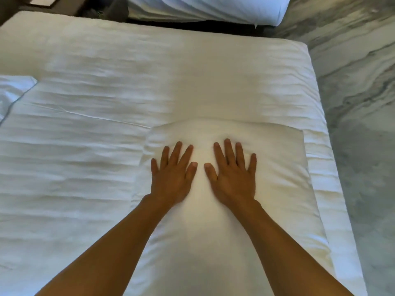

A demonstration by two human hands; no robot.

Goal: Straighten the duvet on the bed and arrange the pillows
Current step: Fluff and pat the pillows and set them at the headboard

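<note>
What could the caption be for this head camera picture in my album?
Left hand and right hand press flat on a white pillow on the bed's duvet.

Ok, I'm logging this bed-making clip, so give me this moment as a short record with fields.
left hand: flat, fingers spread, pressing on pillow
right hand: flat, fingers spread, pressing on pillow
pillow: white, lying on duvet near the bed's right edge
duvet: white, spread over the bed, lightly wrinkled
second pillow: only a corner visible at left edge
floor: grey marbled
</note>
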